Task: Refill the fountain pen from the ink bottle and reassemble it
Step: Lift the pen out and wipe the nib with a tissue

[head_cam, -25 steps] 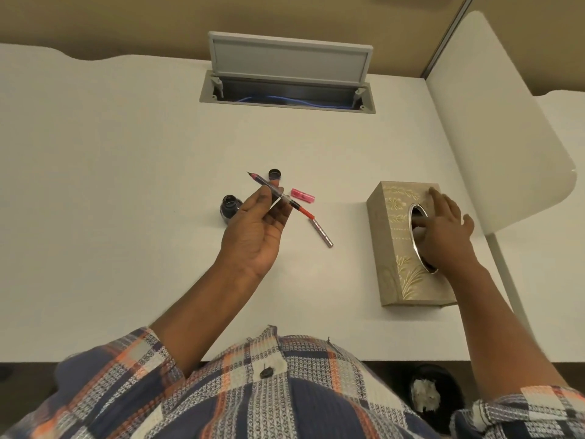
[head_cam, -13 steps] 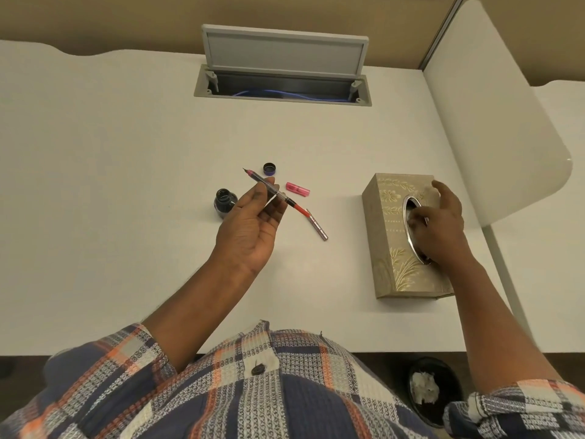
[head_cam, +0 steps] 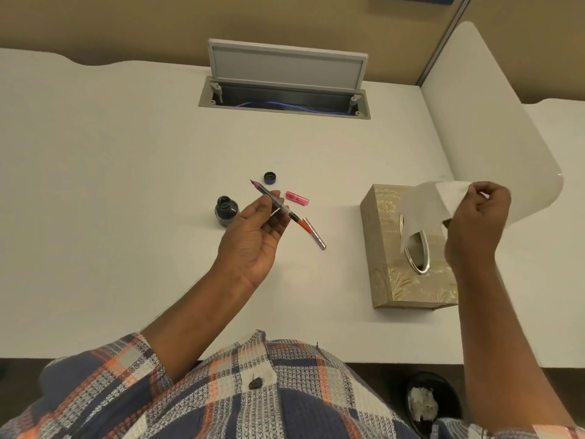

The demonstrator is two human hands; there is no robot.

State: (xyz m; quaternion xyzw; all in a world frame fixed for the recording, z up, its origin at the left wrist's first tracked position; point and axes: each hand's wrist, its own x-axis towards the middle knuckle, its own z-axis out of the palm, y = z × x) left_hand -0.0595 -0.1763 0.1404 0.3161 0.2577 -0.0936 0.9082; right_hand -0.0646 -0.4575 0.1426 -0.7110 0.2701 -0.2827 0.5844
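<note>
Fountain pen [head_cam: 285, 211] is pinched in the left hand [head_cam: 253, 239], nib aimed roughly 11 o'clock; a tissue [head_cam: 422, 204] is pinched by the right hand [head_cam: 474, 226].

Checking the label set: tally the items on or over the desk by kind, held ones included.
Pen parts: 3 (nib section held in left hand, pink piece, silver tube)
Ink bottle, open: 1
Bottle cap: 1
Tissue box: 1
Tissue, pinched by right hand: 1
Total: 7
</note>
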